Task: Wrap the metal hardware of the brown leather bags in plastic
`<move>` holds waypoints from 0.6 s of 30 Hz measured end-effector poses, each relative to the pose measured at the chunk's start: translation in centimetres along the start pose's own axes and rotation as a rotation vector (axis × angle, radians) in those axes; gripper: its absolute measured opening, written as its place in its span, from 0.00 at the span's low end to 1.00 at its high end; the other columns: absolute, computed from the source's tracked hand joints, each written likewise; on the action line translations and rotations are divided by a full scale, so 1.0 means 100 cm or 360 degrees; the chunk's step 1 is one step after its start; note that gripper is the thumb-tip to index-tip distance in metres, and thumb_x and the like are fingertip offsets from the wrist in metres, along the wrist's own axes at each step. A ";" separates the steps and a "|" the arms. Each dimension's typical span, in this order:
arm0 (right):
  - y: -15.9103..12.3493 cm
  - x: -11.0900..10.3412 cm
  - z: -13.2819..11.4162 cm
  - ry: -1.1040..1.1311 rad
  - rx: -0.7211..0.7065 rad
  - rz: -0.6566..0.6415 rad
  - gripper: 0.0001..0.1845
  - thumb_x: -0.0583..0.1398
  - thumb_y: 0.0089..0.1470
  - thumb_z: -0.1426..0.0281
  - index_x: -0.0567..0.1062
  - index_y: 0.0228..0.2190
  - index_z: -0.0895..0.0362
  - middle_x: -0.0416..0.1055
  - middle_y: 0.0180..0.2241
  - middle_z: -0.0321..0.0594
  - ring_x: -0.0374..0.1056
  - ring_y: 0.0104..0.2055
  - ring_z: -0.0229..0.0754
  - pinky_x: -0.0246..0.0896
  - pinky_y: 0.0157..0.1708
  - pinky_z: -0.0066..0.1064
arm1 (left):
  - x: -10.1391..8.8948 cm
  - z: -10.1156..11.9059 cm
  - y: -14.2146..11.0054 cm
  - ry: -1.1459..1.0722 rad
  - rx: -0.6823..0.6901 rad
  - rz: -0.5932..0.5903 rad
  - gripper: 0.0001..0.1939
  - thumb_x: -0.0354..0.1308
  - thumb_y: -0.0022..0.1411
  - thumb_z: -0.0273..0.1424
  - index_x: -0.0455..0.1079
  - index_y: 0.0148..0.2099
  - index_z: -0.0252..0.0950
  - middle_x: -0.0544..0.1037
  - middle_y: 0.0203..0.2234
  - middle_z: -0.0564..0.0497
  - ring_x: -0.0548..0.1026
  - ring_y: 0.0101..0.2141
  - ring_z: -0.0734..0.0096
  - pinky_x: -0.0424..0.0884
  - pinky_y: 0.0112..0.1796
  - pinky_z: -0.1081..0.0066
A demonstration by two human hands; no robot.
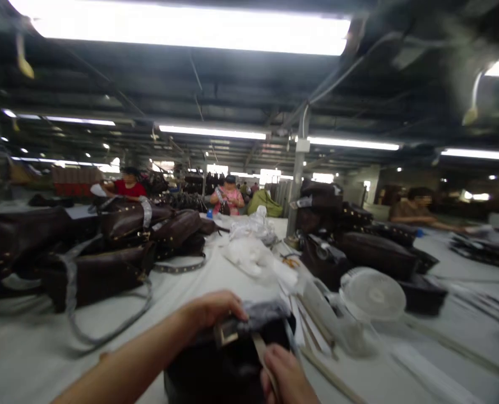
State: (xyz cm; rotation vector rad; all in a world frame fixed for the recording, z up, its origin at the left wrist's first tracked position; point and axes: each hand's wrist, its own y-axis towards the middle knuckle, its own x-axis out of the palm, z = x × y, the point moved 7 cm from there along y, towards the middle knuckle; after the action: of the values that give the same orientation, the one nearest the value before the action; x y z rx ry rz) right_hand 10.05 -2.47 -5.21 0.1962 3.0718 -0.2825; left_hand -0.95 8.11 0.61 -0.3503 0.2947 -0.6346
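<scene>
A dark handbag (213, 367) stands at the near edge of the table in front of me, its lower part cut off by the frame. My left hand (221, 307) is closed on the bag's top by a gold-coloured metal buckle (228, 335). Beside those fingers, a strap wrapped in greyish plastic (266, 314) lies across the top. My right hand (286, 371) is closed around a narrow, pale flat strip (259, 347) that runs up toward the buckle. Blur hides the strip's exact end.
Dark brown bags (119, 269) crowd the left, and more bags (371, 252) are stacked right. White plastic wrapping (249, 252) lies mid-table. A small white fan (373, 294) stands at right, near loose strips (317, 325). Co-workers (228, 197) sit farther back. A post (297, 185) rises behind.
</scene>
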 end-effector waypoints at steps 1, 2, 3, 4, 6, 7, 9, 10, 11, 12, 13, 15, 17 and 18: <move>-0.003 0.000 0.003 0.0049 0.0066 0.0015 0.16 0.49 0.65 0.66 0.66 0.27 0.57 0.66 0.20 0.30 0.60 0.16 0.30 0.56 0.15 0.21 | -0.001 -0.001 0.002 -0.0045 -0.0028 -0.0039 0.06 0.60 0.35 0.22 0.70 0.22 0.33 0.71 0.14 0.56 0.67 0.18 0.72 0.63 0.22 0.73; -0.004 0.003 0.001 0.0131 0.0056 -0.0026 0.15 0.48 0.65 0.69 0.64 0.25 0.57 0.65 0.18 0.30 0.60 0.15 0.29 0.54 0.14 0.20 | -0.003 -0.003 0.006 -0.0083 -0.0064 -0.0088 0.07 0.61 0.36 0.23 0.71 0.24 0.33 0.73 0.15 0.56 0.69 0.19 0.72 0.64 0.23 0.73; -0.004 0.003 -0.001 0.0187 0.0060 -0.0025 0.14 0.49 0.63 0.71 0.63 0.25 0.57 0.66 0.18 0.30 0.61 0.15 0.30 0.55 0.14 0.19 | -0.005 -0.006 0.011 -0.0115 -0.0093 -0.0131 0.08 0.62 0.37 0.23 0.72 0.26 0.32 0.74 0.17 0.55 0.70 0.20 0.71 0.65 0.24 0.73; -0.003 0.005 -0.002 0.0207 0.0117 -0.0049 0.12 0.51 0.60 0.72 0.63 0.25 0.57 0.67 0.17 0.31 0.63 0.16 0.31 0.58 0.15 0.20 | -0.006 -0.008 0.016 -0.0135 -0.0115 -0.0164 0.09 0.62 0.38 0.24 0.72 0.28 0.31 0.75 0.17 0.54 0.70 0.21 0.71 0.66 0.24 0.73; -0.001 0.005 -0.007 0.0250 0.0171 -0.0051 0.10 0.52 0.57 0.73 0.63 0.24 0.57 0.68 0.17 0.32 0.64 0.15 0.32 0.60 0.15 0.21 | -0.007 -0.010 0.023 -0.0156 -0.0138 -0.0213 0.10 0.64 0.39 0.24 0.72 0.29 0.30 0.76 0.18 0.54 0.71 0.22 0.71 0.66 0.25 0.73; 0.000 0.004 -0.008 0.0258 0.0195 -0.0051 0.09 0.52 0.56 0.73 0.64 0.24 0.57 0.69 0.17 0.32 0.64 0.15 0.32 0.61 0.15 0.21 | -0.007 -0.009 0.023 -0.0154 -0.0136 -0.0230 0.10 0.64 0.39 0.24 0.71 0.29 0.30 0.76 0.18 0.53 0.71 0.22 0.71 0.66 0.25 0.73; -0.002 0.002 -0.007 0.0258 0.0219 -0.0055 0.09 0.51 0.56 0.72 0.63 0.24 0.57 0.69 0.17 0.32 0.64 0.14 0.32 0.60 0.14 0.21 | -0.004 -0.006 0.022 -0.0135 -0.0112 -0.0250 0.10 0.65 0.38 0.25 0.71 0.28 0.31 0.76 0.18 0.53 0.71 0.21 0.71 0.66 0.25 0.73; -0.004 0.000 -0.005 0.0248 0.0219 -0.0068 0.09 0.51 0.56 0.72 0.63 0.24 0.57 0.69 0.17 0.32 0.63 0.14 0.32 0.59 0.13 0.21 | -0.004 -0.004 0.020 -0.0123 -0.0094 -0.0252 0.11 0.65 0.37 0.25 0.70 0.28 0.31 0.75 0.18 0.53 0.71 0.21 0.71 0.66 0.25 0.73; -0.006 -0.002 -0.002 0.0233 0.0214 -0.0090 0.09 0.51 0.56 0.72 0.63 0.24 0.57 0.68 0.16 0.32 0.62 0.13 0.31 0.58 0.13 0.21 | -0.003 -0.003 0.018 -0.0114 -0.0075 -0.0248 0.11 0.65 0.37 0.26 0.70 0.28 0.31 0.75 0.18 0.53 0.72 0.20 0.71 0.67 0.24 0.73; -0.009 -0.004 0.000 0.0213 0.0207 -0.0129 0.08 0.51 0.56 0.71 0.63 0.24 0.57 0.68 0.16 0.31 0.61 0.13 0.31 0.57 0.12 0.20 | -0.004 -0.002 0.017 -0.0109 -0.0056 -0.0238 0.12 0.65 0.37 0.26 0.70 0.28 0.31 0.76 0.18 0.53 0.72 0.21 0.71 0.67 0.24 0.73; -0.012 -0.007 0.003 0.0180 0.0207 -0.0177 0.08 0.51 0.55 0.70 0.62 0.24 0.56 0.67 0.15 0.30 0.60 0.12 0.31 0.56 0.11 0.20 | -0.006 -0.003 0.015 -0.0108 -0.0039 -0.0223 0.12 0.65 0.37 0.26 0.70 0.29 0.31 0.76 0.18 0.53 0.72 0.21 0.70 0.67 0.24 0.73; -0.019 -0.014 0.002 0.0088 0.0168 -0.0252 0.09 0.52 0.56 0.67 0.61 0.24 0.55 0.66 0.14 0.29 0.59 0.11 0.31 0.52 0.10 0.19 | -0.011 -0.006 0.011 -0.0104 -0.0011 -0.0191 0.13 0.65 0.35 0.27 0.71 0.29 0.32 0.76 0.18 0.54 0.72 0.20 0.71 0.67 0.24 0.73; -0.026 -0.024 -0.010 0.0001 -0.0015 -0.0179 0.12 0.54 0.57 0.62 0.61 0.25 0.54 0.66 0.14 0.29 0.58 0.11 0.32 0.49 0.10 0.20 | -0.011 -0.009 0.007 -0.0083 0.0016 -0.0188 0.13 0.66 0.35 0.28 0.71 0.28 0.32 0.75 0.18 0.54 0.72 0.20 0.71 0.67 0.23 0.73; -0.031 -0.029 -0.021 -0.0035 -0.0176 -0.0078 0.14 0.54 0.57 0.60 0.61 0.25 0.54 0.65 0.14 0.29 0.58 0.12 0.32 0.49 0.11 0.20 | -0.009 -0.008 0.008 -0.0058 0.0029 -0.0196 0.12 0.66 0.36 0.28 0.72 0.28 0.32 0.76 0.18 0.53 0.72 0.20 0.70 0.68 0.23 0.73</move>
State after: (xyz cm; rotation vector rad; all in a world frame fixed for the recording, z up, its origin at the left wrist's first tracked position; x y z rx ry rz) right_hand 12.46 -5.41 -2.39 0.1122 3.0624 -0.1155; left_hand -1.51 9.02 -0.32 -0.3643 0.2338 -0.7507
